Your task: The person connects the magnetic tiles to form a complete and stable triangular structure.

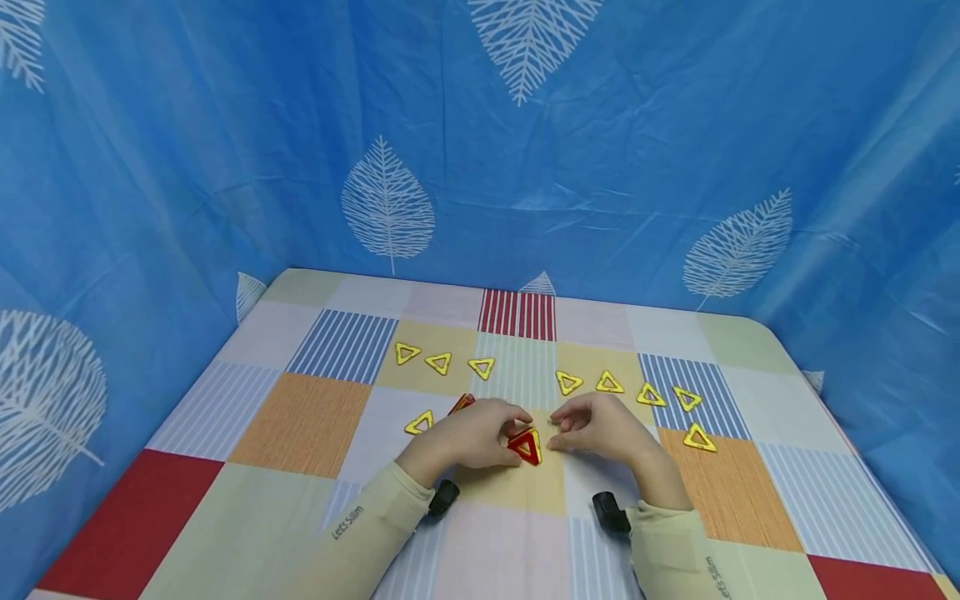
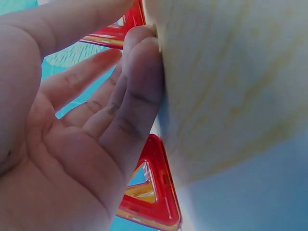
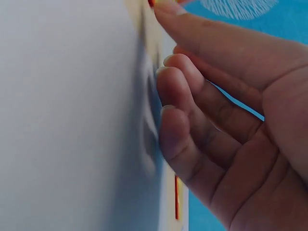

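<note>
My left hand (image 1: 480,433) pinches a red triangular magnetic tile (image 1: 527,447) between thumb and fingers, near the middle of the table. A yellow edge shows behind the red. In the left wrist view this tile (image 2: 115,31) shows at the top, partly hidden by the fingers. Another red triangular tile (image 1: 462,403) stands behind the left hand, mostly hidden in the head view. Its red frame (image 2: 161,192) shows lower in the left wrist view. My right hand (image 1: 600,429) is just right of the pinched tile, fingers loosely bent, thumb and index apart, with nothing visible between them.
A yellow triangle (image 1: 420,422) lies left of the left hand. Several more yellow triangles (image 1: 482,367) form a loose arc beyond the hands, reaching one yellow triangle (image 1: 699,437) at the right. A patchwork cloth (image 1: 285,417) covers the table, with a blue curtain (image 1: 480,167) behind.
</note>
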A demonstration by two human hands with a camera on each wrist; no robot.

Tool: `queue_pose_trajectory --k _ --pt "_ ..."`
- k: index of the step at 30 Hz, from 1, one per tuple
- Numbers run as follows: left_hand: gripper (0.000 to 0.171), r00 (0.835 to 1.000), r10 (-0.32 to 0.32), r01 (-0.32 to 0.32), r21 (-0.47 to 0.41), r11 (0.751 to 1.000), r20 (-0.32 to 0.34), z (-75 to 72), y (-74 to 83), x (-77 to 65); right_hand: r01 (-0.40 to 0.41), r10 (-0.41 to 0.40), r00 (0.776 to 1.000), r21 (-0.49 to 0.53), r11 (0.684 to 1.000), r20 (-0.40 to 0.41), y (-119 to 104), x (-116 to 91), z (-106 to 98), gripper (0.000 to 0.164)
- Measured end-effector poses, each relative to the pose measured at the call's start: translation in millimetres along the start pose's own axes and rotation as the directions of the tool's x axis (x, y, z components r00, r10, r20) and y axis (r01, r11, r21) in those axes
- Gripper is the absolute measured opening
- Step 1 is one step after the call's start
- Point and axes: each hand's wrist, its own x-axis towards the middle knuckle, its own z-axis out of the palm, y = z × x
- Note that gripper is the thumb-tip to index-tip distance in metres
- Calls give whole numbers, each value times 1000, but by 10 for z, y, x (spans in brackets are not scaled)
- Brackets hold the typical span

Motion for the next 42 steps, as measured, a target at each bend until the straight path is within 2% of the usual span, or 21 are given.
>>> queue_pose_trajectory --k 5,9,14,17,21,23,25,28,29,32,35,42 --pt "50 1000 -21 21 -6 1000 1 7 -20 -7 -7 6 999 -18 1000 -54 118 -47 -172 41" --pt "51 1000 -15 15 -16 1000 0 7 -42 -23 -32 33 995 14 999 -91 228 -137 -357 48" --pt "54 1000 4 -4 -21 1000 5 2 -66 -38 -113 121 981 63 992 -154 392 -298 -572 58" --pt "53 1000 3 -3 -16 1000 5 11 -84 -31 -214 227 958 88 973 -175 502 -399 -676 62" --pt "51 1000 -10 11 -26 1000 5 39 -103 -23 -370 389 901 128 920 -193 605 -523 -797 73" --pt "51 1000 -7 7 -34 999 9 57 -101 -24 -442 475 853 186 878 -216 644 -579 -837 83" --pt "51 1000 0 0 -39 999 12 69 -92 -25 -482 527 812 221 848 -251 695 -624 -866 90" --pt "50 1000 4 -3 -36 999 17 79 -73 -20 -558 628 722 290 777 -291 767 -676 -897 93" --pt "50 1000 0 1 -34 999 18 80 -69 -16 -577 648 699 296 761 -303 795 -688 -905 90" --pt "50 1000 -11 11 -26 1000 17 77 -68 -2 -638 725 619 346 688 -301 864 -708 -915 89" --pt "49 1000 -19 20 -31 999 13 71 -76 8 -662 754 586 362 656 -297 925 -717 -916 86" --pt "47 1000 0 1 -46 999 5 53 -98 8 -679 775 559 373 632 -294 987 -696 -923 79"
